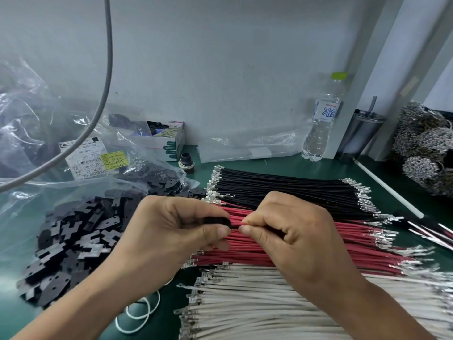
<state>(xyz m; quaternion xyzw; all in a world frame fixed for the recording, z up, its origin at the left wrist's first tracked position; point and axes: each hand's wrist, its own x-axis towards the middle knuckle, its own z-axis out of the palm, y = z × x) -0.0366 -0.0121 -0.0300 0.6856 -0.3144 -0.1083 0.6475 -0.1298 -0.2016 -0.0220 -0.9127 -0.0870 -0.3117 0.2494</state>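
Note:
My left hand (171, 231) pinches a small black flat part (217, 220) between thumb and fingers. My right hand (289, 231) meets it from the right, thumb and forefinger pinching a thin wire end (239, 225) against that part. Both hands hover over a row of red wires (355, 244) with metal terminals. Behind lies a row of black wires (282, 190), in front a row of white wires (257, 303). A heap of black flat parts (73, 241) lies at the left on the green table (331, 168).
Clear plastic bags with labels (90, 158) lie at the left, a small open box (161, 138) behind them. A water bottle (321, 119) and a steel tumbler (360, 133) stand at the back right. Bundles of metal terminals (426, 148) sit far right. White rubber bands (139, 312) lie near my left forearm.

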